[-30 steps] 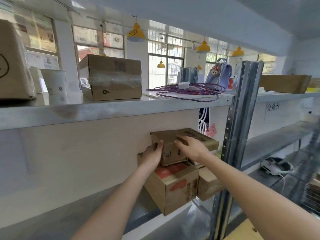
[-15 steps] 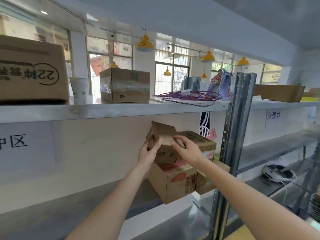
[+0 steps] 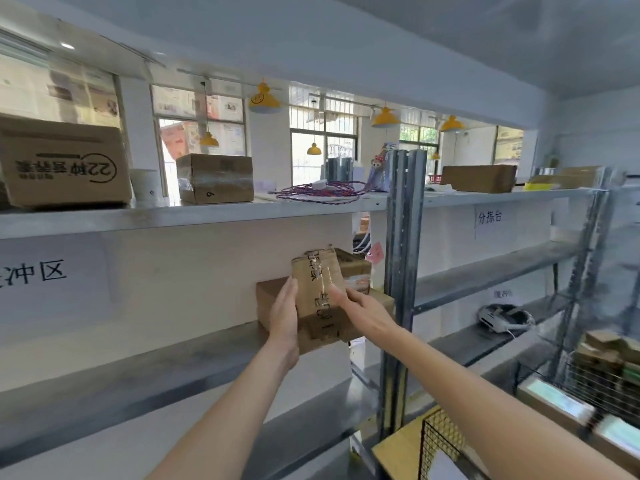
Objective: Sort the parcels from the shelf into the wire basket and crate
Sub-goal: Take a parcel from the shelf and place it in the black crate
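So both hands are up at the middle shelf (image 3: pixel 194 362) right now, working on one taped brown parcel (image 3: pixel 317 289). It's tipped up on end, its long taped face with black writing facing us, sitting in front of and against the other boxes (image 3: pixel 353 268) stacked there by the metal upright (image 3: pixel 401 271). The left hand (image 3: pixel 285 313) is lying flat along the parcel's left side, fingers straight and pointing up, more bracing it than wrapping round it. The right hand (image 3: pixel 360 308) is reaching in from the right, fingers stretched out and touching the taped face, not curled round anything as far as I can see. Another brown box (image 3: pixel 268 296) is peeking out behind the left hand. Up top there's a big carton (image 3: pixel 65 164), a taped box (image 3: pixel 216 178) and a tangle of purple cable (image 3: pixel 322 192). Down at the lower right, a wire basket (image 3: pixel 602 382) is holding a few parcels, and a black grid panel (image 3: pixel 440 441) is showing near the bottom edge.
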Demonstrator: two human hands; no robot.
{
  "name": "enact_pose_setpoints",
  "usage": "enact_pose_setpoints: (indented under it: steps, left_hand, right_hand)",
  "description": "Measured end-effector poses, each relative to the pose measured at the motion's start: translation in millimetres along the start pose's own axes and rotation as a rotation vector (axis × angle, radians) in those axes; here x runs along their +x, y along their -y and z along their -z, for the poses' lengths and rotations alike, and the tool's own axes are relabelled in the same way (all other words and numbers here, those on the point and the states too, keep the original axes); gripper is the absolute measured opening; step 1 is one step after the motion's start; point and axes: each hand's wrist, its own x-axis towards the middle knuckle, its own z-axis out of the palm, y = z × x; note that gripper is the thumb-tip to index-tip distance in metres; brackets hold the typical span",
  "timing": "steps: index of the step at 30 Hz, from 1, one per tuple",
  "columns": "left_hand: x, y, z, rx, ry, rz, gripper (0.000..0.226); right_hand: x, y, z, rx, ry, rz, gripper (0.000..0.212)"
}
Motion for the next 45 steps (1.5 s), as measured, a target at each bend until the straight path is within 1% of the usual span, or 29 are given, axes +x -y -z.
enact_pose_setpoints:
  steps: [1, 2, 4, 6, 7, 8, 9, 10, 11, 12, 14, 16, 19, 20, 21, 22, 24, 25, 26, 28, 29, 31, 34, 37, 39, 42, 43, 45]
  left_hand:
    - [-13, 1, -7, -0.042, 0.015, 0.01, 0.038]
    - [-26, 0, -14, -0.078, 0.021, 0.005, 0.03]
    - [-46, 3, -24, -0.095, 0.051, -0.016, 0.03]
    - [-63, 7, -31, -0.045, 0.07, -0.044, 0.031]
    - [-70, 8, -34, -0.013, 0.079, -0.055, 0.037]
    - [-76, 9, -36, 0.004, 0.087, -0.056, 0.055]
    - [-80, 12, -39, 0.016, 0.086, -0.039, 0.077]
    - [-85, 13, -42, 0.016, 0.087, -0.011, 0.097]
    - [-89, 13, -45, 0.019, 0.087, 0.013, 0.109]
    - [-93, 14, -48, 0.031, 0.091, 0.018, 0.114]
    - [-97, 16, -53, 0.063, 0.089, 0.022, 0.109]
    - [-102, 15, -57, 0.103, 0.079, 0.016, 0.101]
    - [-106, 12, -58, 0.105, 0.089, -0.012, 0.08]
    - [-106, 9, -59, 0.096, 0.101, -0.018, 0.071]
    - [-104, 8, -59, 0.089, 0.103, -0.018, 0.062]
    - [-104, 7, -59, 0.075, 0.108, -0.009, 0.054]
    - [-104, 4, -60, 0.022, 0.128, 0.037, 0.045]
    - [-103, 4, -60, 0.005, 0.144, 0.058, 0.044]
    - [-104, 3, -60, -0.001, 0.162, 0.07, 0.045]
    - [-107, 2, -59, 0.0, 0.212, 0.078, 0.048]
    - [-108, 2, -58, 0.005, 0.239, 0.077, 0.05]
    - [-112, 1, -57, 0.043, 0.293, 0.073, 0.057]
    - [-118, 1, -58, 0.108, 0.361, 0.067, 0.063]
    - [-124, 13, -68, 0.153, 0.407, 0.092, 0.064]
    - [-130, 28, -81, 0.181, 0.445, 0.108, 0.064]
    - [-146, 58, -110, 0.202, 0.534, 0.141, 0.06]
    - [-152, 68, -121, 0.2, 0.558, 0.158, 0.058]
    - [-164, 88, -147, 0.202, 0.609, 0.199, 0.058]
  right_hand:
    - [-13, -1, 5, 0.01, 0.0, 0.004, 0.069]
    - [-24, -6, 9, 0.025, -0.009, 0.008, 0.064]
    - [-44, -13, 17, 0.05, -0.042, 0.008, 0.056]
    - [-62, -22, 25, 0.105, -0.083, -0.005, 0.044]
    - [-70, -24, 30, 0.15, -0.096, -0.012, 0.037]
    - [-77, -26, 35, 0.191, -0.108, -0.004, 0.03]
    - [-85, -26, 40, 0.222, -0.12, 0.008, 0.028]
    - [-92, -26, 45, 0.245, -0.134, 0.01, 0.032]
    - [-100, -25, 50, 0.257, -0.143, 0.009, 0.038]
    - [-106, -25, 55, 0.254, -0.144, 0.007, 0.043]
    - [-115, -24, 63, 0.225, -0.139, 0.021, 0.048]
    - [-119, -23, 69, 0.172, -0.139, 0.044, 0.045]
    - [-126, -16, 75, 0.135, -0.132, 0.028, 0.043]
    - [-127, -14, 76, 0.126, -0.136, 0.0, 0.046]
    - [-128, -13, 76, 0.116, -0.144, -0.029, 0.056]
    - [-129, -13, 76, 0.102, -0.152, -0.054, 0.071]
    - [-131, -11, 77, 0.1, -0.15, -0.091, 0.099]
    - [-132, -9, 77, 0.103, -0.136, -0.099, 0.103]
    - [-134, -8, 76, 0.103, -0.126, -0.11, 0.097]
    - [-137, -8, 76, 0.104, -0.142, -0.133, 0.072]
    - [-138, -9, 77, 0.099, -0.157, -0.135, 0.067]
    - [-144, -9, 77, 0.101, -0.166, -0.146, 0.065]
    - [-161, -6, 81, 0.097, -0.19, -0.146, 0.054]
    - [-183, -11, 93, 0.04, -0.208, -0.198, 0.065]
    - [-203, -23, 104, 0.021, -0.217, -0.252, 0.067]
    - [-239, -46, 127, -0.027, -0.269, -0.331, 0.076]
    - [-251, -53, 136, -0.031, -0.291, -0.353, 0.077]
    - [-276, -65, 155, -0.063, -0.324, -0.388, 0.066]
